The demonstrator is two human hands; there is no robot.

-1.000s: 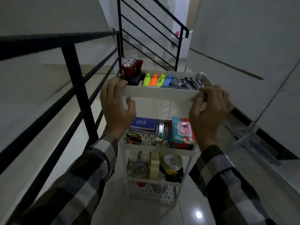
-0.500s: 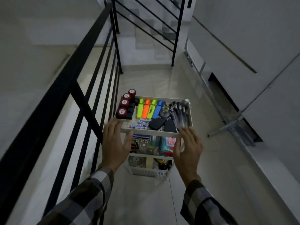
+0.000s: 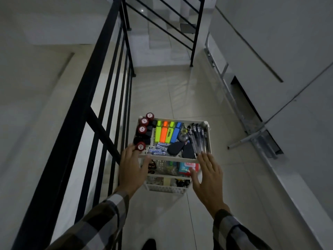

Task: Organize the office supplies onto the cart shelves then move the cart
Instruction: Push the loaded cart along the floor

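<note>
Your left hand (image 3: 132, 167) and right hand (image 3: 207, 175) are spread flat, fingers wide, holding nothing, at the near rim of the white cart (image 3: 208, 136) standing on the tiled floor (image 3: 162, 94) beside the black railing (image 3: 100, 56). Highlighters (image 3: 166, 131) and pens (image 3: 197, 138) lie pointing away from you; labels are too small to read.

I'm on a dim indoor stair landing: black railing (image 3: 100, 73) on my left, tiled floor (image 3: 180, 98), steps (image 3: 158, 38) rising far ahead.
</note>
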